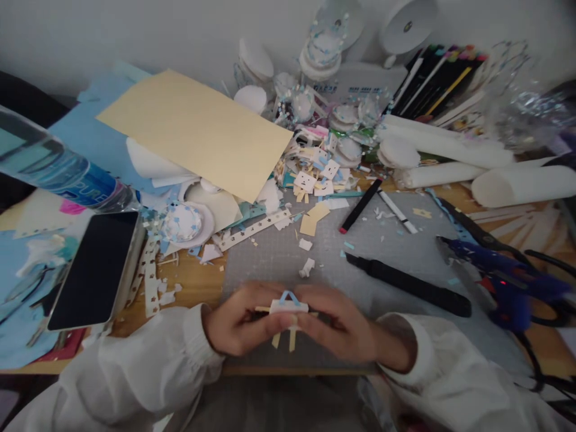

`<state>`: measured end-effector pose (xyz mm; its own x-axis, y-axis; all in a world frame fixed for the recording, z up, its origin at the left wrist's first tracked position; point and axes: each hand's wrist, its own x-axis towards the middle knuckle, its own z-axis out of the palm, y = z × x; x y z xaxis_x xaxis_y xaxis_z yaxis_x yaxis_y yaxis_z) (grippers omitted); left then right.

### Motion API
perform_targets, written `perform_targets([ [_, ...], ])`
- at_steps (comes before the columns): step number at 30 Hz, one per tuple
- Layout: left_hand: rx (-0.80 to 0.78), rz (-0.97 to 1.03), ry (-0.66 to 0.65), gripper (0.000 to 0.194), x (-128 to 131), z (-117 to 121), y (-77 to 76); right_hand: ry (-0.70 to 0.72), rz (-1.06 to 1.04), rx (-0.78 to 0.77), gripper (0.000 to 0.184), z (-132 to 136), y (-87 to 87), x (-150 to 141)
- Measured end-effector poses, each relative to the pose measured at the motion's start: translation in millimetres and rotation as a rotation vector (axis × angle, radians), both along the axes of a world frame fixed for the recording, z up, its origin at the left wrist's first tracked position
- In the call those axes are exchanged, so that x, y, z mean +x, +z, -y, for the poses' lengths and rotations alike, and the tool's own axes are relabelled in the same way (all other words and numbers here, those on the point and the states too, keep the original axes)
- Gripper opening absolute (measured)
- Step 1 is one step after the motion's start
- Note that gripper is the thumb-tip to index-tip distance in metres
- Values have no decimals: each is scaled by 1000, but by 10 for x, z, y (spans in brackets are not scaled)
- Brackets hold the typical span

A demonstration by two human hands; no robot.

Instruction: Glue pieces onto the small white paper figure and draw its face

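Observation:
My left hand [240,324] and my right hand [342,327] meet over the near edge of a grey cutting mat [396,252]. Both pinch one small paper piece [288,306]: a white block with a blue arch on top and tan strips hanging below. The fingers of both hands are curled round it. White sleeves cover both arms.
A phone [94,270] lies at the left, a water bottle [54,168] behind it. A tan sheet [198,132] lies at the back left. A black knife [407,285], a marker [360,206] and a blue glue gun [504,276] lie to the right. Paper scraps and white rolls [450,150] crowd the back.

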<state>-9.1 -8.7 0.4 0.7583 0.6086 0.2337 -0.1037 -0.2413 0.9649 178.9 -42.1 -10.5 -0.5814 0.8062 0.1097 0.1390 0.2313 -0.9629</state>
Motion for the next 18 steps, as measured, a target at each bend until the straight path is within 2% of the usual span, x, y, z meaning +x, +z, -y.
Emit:
perform_targets([
  [4,-68,-89,93,35,-12,-31,-21,-121,-26,-75,37,-61,-39,-15],
  [8,16,-32,169,31,-37,40,62,-128,-62,-59,40,-36,26,-1],
  [13,76,35,338,21,-71,318,218,-114,-89,-46,39,148,182,59],
  [18,18,139,381,26,-59,587,301,-89,-98,-3,35,363,338,51],
])
